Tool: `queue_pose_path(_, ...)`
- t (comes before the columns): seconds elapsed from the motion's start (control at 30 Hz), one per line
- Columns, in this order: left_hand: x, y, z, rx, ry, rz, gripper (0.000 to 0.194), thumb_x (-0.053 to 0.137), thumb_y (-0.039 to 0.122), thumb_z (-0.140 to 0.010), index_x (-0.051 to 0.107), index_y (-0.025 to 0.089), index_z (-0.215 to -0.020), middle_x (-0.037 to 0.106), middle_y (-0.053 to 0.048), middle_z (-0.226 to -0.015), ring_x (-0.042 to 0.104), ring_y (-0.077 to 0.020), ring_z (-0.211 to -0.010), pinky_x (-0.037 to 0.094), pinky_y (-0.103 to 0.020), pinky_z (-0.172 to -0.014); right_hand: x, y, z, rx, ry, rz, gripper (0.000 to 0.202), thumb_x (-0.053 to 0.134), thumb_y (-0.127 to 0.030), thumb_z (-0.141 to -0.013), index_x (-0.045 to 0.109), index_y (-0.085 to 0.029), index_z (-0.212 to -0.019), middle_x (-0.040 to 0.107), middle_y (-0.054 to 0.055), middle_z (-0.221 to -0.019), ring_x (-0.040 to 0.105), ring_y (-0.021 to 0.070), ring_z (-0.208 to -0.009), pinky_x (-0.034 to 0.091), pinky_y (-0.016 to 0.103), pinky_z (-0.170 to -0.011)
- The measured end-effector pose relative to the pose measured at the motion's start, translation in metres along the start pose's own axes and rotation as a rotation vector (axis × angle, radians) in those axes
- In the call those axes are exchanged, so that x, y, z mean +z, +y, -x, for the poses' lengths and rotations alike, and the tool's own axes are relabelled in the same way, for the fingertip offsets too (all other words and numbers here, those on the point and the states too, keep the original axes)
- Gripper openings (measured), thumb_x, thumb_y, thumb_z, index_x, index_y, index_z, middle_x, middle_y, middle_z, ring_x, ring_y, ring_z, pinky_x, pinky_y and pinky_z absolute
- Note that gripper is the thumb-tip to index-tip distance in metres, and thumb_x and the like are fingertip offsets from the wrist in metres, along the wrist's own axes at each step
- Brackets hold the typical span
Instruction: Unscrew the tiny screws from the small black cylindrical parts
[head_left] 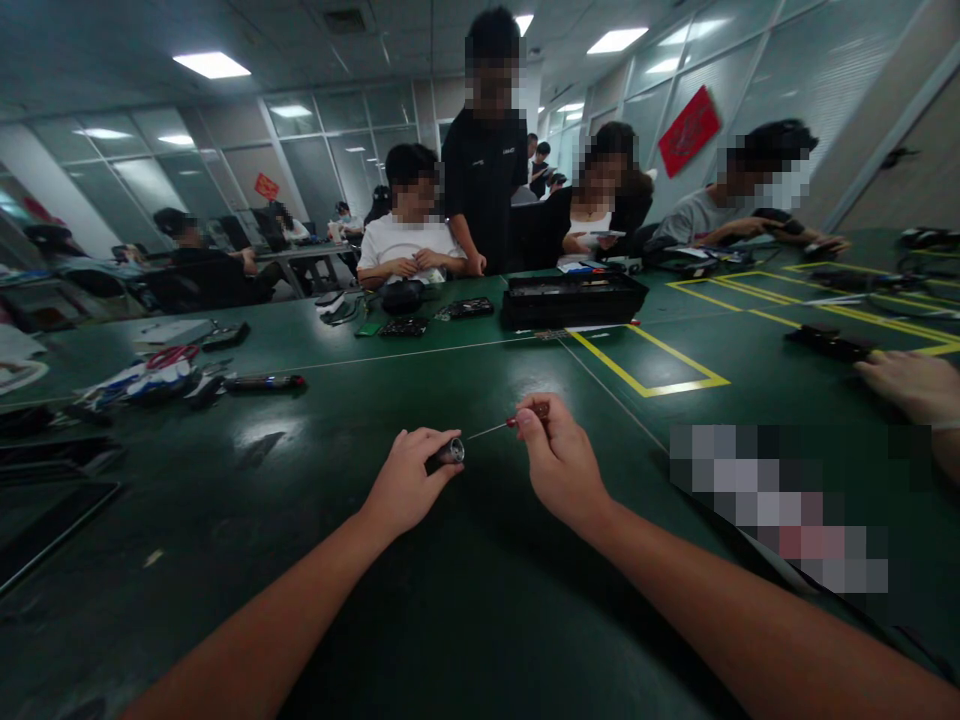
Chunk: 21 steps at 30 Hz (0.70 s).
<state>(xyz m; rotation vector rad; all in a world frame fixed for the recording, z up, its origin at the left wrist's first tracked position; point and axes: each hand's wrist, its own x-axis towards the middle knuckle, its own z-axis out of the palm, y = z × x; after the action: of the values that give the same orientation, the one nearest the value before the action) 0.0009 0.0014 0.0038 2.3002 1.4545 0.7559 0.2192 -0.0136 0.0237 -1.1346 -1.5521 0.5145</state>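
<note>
In the head view my left hand [411, 478] is closed round a short dark cylinder [450, 452], whose round, silvery open end faces right. What kind of part it is I cannot make out. My right hand [559, 455] pinches the red handle of a thin screwdriver [512, 422] between thumb and fingers. The screwdriver's slim shaft points left at the cylinder's end, its tip a small gap away from it. Both hands are held over the middle of the green table [480, 560].
A black open box [574, 303] and circuit boards [405, 327] lie across the table. Tools and cables [161, 380] are heaped at left, beside a dark electric screwdriver-like tool [264, 383]. Another person's hand [911, 385] reaches in at right. Several people sit or stand opposite.
</note>
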Motion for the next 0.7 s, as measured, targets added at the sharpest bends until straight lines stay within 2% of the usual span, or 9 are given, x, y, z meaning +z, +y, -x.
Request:
queue_pose_path(0.37,0.0005,0.0,0.0014,0.023,-0.005,0.012,0.042,0.067,0.023,-0.09,0.063,0.029,-0.131,0.066,-0.003,-0.118,0.058,-0.0248,-0.112,0.034,-0.056,-0.113,0.0033,0.0015,-0.0004,0.041,-0.114,-0.077,0.018,0.046,-0.037,-0.1,0.058,-0.024,-0.096,0.062,0.001,-0.077,0.059,0.0186,-0.072,0.042,0.032,-0.065)
queue_pose_path(0.53,0.0005,0.0008,0.0011,0.02,-0.01,0.011,0.042,0.068,0.023,-0.09,0.063,0.029,-0.131,0.065,-0.004,-0.119,0.058,-0.0253,-0.112,0.036,-0.056,-0.111,0.0011,0.0005,-0.0034,0.101,-0.114,-0.021,0.025,0.051,-0.045,-0.098,0.061,-0.023,-0.091,0.06,-0.001,-0.069,0.056,0.017,-0.06,0.039,0.03,-0.056)
queue_pose_path(0.7,-0.0006,-0.0007,-0.0005,0.008,0.017,0.0,0.041,0.068,0.021,-0.089,0.064,0.028,-0.129,0.065,-0.004,-0.12,0.057,-0.0252,-0.114,0.034,-0.056,-0.112,0.0005,0.0019,-0.0048,0.083,-0.024,0.052,0.021,0.047,-0.039,-0.099,0.057,-0.022,-0.093,0.061,0.0,-0.071,0.056,0.0162,-0.06,0.039,0.029,-0.057)
